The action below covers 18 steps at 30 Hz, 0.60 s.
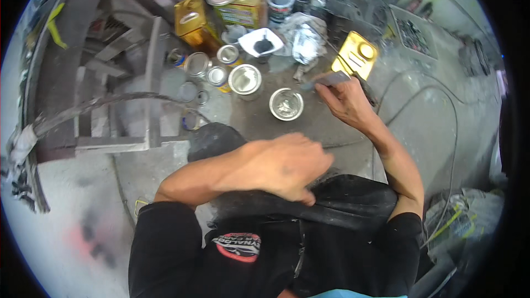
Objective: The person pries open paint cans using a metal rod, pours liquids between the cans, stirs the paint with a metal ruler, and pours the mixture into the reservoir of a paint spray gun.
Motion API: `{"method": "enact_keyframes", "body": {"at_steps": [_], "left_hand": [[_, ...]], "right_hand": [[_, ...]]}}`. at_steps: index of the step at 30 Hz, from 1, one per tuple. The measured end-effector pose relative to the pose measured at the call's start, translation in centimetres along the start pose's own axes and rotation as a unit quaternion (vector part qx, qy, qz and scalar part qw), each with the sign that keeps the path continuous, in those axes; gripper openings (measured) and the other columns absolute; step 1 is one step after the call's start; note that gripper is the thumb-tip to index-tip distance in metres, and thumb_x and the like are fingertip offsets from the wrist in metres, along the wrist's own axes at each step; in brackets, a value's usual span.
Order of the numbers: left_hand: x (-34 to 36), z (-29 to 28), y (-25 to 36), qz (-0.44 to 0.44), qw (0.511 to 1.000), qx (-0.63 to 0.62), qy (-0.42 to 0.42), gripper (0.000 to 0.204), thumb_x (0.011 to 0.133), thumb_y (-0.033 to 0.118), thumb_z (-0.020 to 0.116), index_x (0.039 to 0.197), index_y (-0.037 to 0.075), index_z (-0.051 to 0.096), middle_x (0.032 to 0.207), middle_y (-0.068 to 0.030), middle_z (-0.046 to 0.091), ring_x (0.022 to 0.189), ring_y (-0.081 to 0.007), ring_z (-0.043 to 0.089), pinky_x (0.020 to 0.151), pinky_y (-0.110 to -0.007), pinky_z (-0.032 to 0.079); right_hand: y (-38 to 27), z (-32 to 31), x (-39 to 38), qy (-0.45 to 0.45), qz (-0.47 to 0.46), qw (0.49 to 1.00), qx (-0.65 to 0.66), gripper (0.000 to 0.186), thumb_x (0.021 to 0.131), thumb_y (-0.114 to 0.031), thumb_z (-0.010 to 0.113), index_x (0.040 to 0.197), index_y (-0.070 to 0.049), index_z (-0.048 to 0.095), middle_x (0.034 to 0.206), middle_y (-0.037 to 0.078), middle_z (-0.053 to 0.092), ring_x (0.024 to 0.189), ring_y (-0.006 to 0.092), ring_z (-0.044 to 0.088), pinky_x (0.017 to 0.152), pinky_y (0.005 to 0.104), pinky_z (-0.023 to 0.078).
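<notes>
My right hand (349, 102) is closed on a flat grey strip (331, 79), whose bluish tip points left; its exact kind does not show. Just left of that tip stands an open tin can (286, 105), bright metal inside. My left hand (287, 165) hovers over my lap, back upward. Its thumb sticks out toward me, but the other fingers are blurred and mostly hidden. Beyond the right hand a yellow rectangular can (356, 55) leans or lies with its cap showing. Another round tin (244, 79) stands left of the open can.
Several small tins (197, 65) cluster at the left, near a white tray with dark residue (261, 42). Larger gold cans (196, 25) and a crumpled silvery bundle (306, 38) stand behind. A grey metal frame (152, 83) rises at left. Cables (457, 116) cross the floor at right.
</notes>
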<state>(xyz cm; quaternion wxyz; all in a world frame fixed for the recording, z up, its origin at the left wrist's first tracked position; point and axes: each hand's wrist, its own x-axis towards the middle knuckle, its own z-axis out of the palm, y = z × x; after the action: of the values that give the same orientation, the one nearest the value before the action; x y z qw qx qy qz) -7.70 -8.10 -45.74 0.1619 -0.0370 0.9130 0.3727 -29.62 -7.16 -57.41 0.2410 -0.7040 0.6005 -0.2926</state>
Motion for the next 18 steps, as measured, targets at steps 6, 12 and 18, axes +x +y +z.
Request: {"method": "enact_keyframes", "body": {"at_steps": [6, 12, 18], "left_hand": [[2.1, 1.6, -0.7, 0.013, 0.995, 0.000, -0.096, 0.060, 0.081, 0.039, 0.083, 0.121, -0.001, 0.060, 0.104, -0.0197, 0.070, 0.102, -0.0399, 0.066, 0.089, -0.049, 0.052], [0.8, 0.9, -0.7, -0.069, 0.996, 0.007, -0.058, 0.066, 0.083, 0.039, 0.080, 0.132, 0.000, 0.058, 0.108, -0.0171, 0.069, 0.106, -0.0376, 0.064, 0.093, -0.045, 0.050], [0.5, 0.6, -0.7, -0.057, 0.998, 0.027, -0.029, 0.069, 0.083, 0.041, 0.080, 0.135, 0.001, 0.057, 0.109, -0.0163, 0.069, 0.105, -0.0367, 0.065, 0.093, -0.045, 0.051]], "right_hand": [[3.3, 1.6, -3.2, 0.058, -0.010, 0.998, 0.012, 0.023, 0.095, -0.014, 0.071, 0.084, 0.006, 0.070, 0.062, 0.021, 0.059, 0.052, 0.0286, 0.054, 0.052, 0.0411, 0.043], [1.5, 1.0, -3.1, 0.011, 0.094, 0.993, 0.064, 0.030, 0.091, -0.016, 0.072, 0.075, 0.008, 0.067, 0.067, 0.028, 0.061, 0.060, 0.0452, 0.061, 0.057, 0.0482, 0.047], [1.7, 1.2, -2.8, 0.052, 0.050, 0.995, 0.071, 0.028, 0.093, -0.015, 0.071, 0.079, 0.009, 0.067, 0.067, 0.026, 0.061, 0.054, 0.0386, 0.057, 0.055, 0.0449, 0.045]]}}
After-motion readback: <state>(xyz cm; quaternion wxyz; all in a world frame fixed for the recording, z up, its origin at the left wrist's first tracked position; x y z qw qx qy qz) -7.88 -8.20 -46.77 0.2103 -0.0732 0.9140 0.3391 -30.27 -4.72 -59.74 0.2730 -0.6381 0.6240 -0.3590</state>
